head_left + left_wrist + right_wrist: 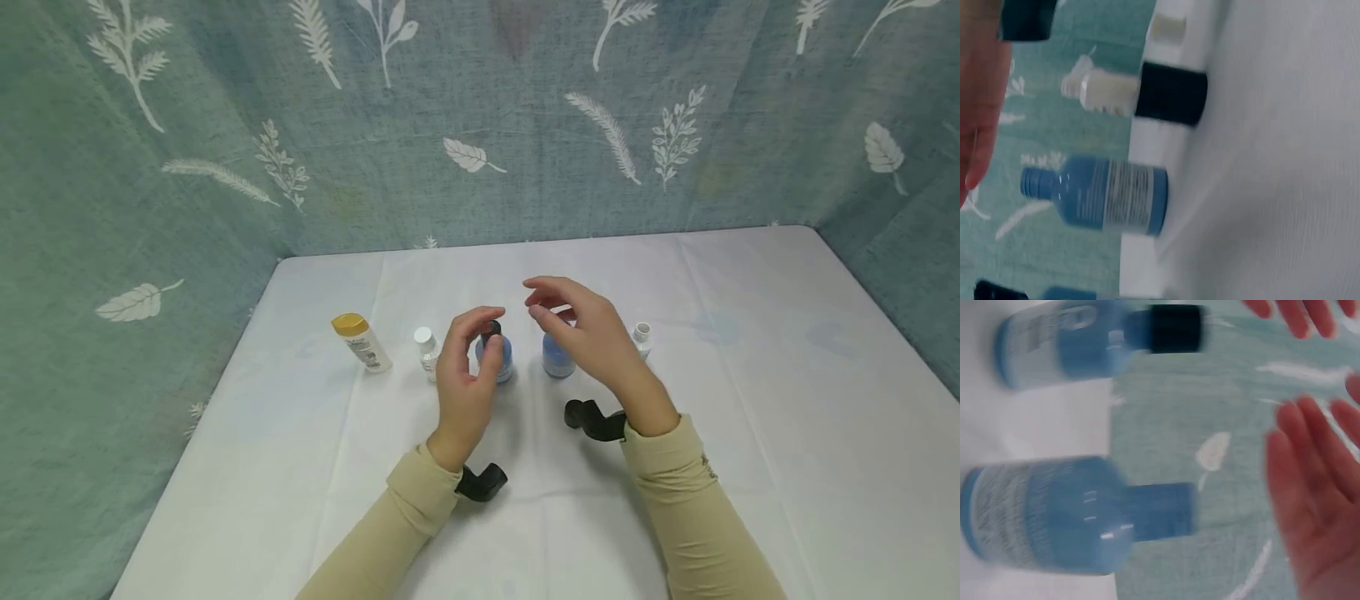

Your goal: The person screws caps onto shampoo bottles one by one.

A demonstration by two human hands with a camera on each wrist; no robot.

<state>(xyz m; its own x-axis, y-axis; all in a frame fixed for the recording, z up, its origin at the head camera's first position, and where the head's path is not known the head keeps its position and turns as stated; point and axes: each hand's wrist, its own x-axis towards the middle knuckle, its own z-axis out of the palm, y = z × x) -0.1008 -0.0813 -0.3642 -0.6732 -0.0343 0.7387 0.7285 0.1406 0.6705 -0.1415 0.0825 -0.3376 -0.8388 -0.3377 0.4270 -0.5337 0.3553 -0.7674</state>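
Note:
My left hand [468, 379] hovers close by a blue bottle with a black cap [504, 360]. Its fingers are loosely bent and hold nothing; in the right wrist view their fingertips [1297, 322] are apart from that cap [1175, 328]. The right hand [588, 329] hangs above a second blue bottle [557, 360], fingers relaxed and empty. This bottle's ridged neck [1038, 183] shows no black cap. Both blue bottles stand upright, side by side. A small white bottle with an open mouth [642, 335] is partly hidden behind the right hand.
Left of the blue bottles stand a white-capped bottle [426, 350] and a cream bottle with a yellow cap [362, 342]. Black camera mounts [483, 483] stick out at both wrists. A white cloth covers the table [750, 467], and a green leaf-print curtain [510, 125] hangs behind it.

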